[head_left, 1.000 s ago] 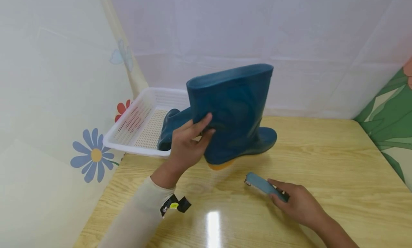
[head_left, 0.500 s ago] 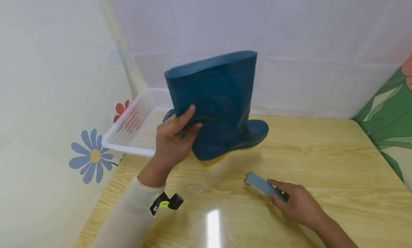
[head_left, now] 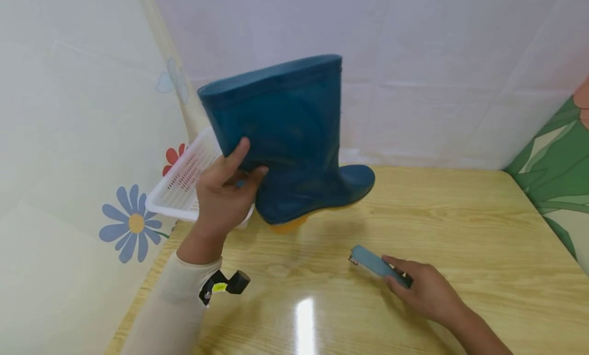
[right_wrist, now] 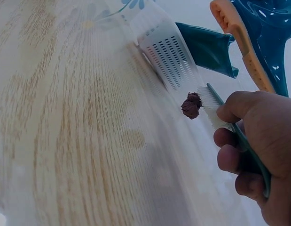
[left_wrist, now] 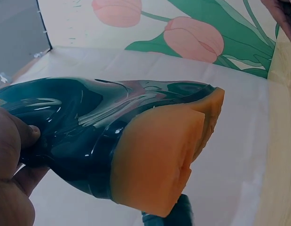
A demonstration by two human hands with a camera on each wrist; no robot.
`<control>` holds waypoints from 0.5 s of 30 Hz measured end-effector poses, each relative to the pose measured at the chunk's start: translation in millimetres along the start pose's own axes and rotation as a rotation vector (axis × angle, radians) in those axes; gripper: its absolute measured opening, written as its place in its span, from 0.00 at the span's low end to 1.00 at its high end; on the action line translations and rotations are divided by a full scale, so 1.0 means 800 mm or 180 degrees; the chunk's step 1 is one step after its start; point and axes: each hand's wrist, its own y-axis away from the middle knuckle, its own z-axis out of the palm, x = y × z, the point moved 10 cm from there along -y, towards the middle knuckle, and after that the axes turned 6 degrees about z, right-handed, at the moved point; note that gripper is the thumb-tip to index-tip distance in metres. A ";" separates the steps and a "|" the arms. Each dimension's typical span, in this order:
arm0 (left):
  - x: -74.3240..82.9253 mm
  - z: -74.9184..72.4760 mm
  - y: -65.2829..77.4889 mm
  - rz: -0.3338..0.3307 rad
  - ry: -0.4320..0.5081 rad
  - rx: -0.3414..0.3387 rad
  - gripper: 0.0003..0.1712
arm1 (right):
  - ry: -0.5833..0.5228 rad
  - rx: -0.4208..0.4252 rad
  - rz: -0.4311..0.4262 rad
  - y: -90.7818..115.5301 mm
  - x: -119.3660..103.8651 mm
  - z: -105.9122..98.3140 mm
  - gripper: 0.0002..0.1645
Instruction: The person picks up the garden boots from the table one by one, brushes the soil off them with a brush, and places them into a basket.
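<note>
My left hand [head_left: 225,191] grips a teal rubber boot [head_left: 294,140] by the back of its shaft, above the heel. The boot is held up over the table, its opening upward and its toe to the right. Its orange sole and heel [left_wrist: 154,160] show in the left wrist view. Low over the table, my right hand [head_left: 428,291] holds a scrub brush [head_left: 372,261] with a blue-green back and pale bristles. A dark brown clump [right_wrist: 191,105] clings to the bristle end in the right wrist view.
A white perforated basket [head_left: 172,199] stands at the table's back left, partly behind the boot. A second teal boot [right_wrist: 208,49] lies in it, its shaft over the rim. The wood-grain table [head_left: 460,227] meets a white cloth backdrop [head_left: 437,89] behind.
My left hand has carried the boot left and upward, and the boot now covers more of the basket. The right hand with the brush has stayed in place.
</note>
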 end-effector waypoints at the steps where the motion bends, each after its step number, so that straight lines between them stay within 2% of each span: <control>1: -0.001 -0.002 -0.001 0.0009 -0.0001 0.0027 0.30 | -0.0009 0.0019 -0.0019 0.000 -0.001 0.000 0.25; 8: -0.002 -0.020 -0.010 0.0072 -0.0071 0.0217 0.31 | -0.0067 0.0065 -0.0055 0.002 -0.001 -0.001 0.25; 15: -0.003 -0.031 -0.021 0.0051 -0.0025 0.0276 0.34 | -0.0164 0.0027 -0.0054 0.003 -0.003 -0.002 0.25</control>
